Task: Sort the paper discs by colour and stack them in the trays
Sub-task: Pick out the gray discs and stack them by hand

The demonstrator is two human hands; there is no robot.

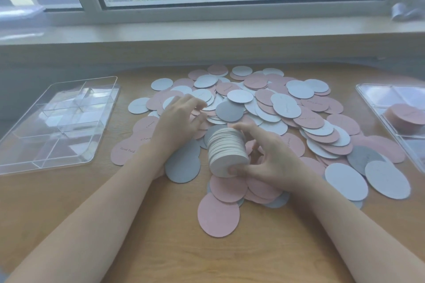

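Note:
A wide heap of pink, white and grey paper discs (285,108) covers the middle of the wooden table. My right hand (271,158) grips a thick stack of white discs (226,151) held on edge just above the heap, thumb on its near face, fingers over its top. My left hand (181,119) hovers over the heap's left part, fingers loosely curled above the discs; nothing shows in its grasp. A clear divided tray (27,158) lies at the left with no discs in it. Another clear tray (370,99) at the right edge holds a stack of pink discs (404,117).
A large pink disc (218,213) lies nearest me at the heap's front. Bare wood (161,248) runs along the front of the table between my forearms. Behind the table are a pale windowsill (207,32) and a window.

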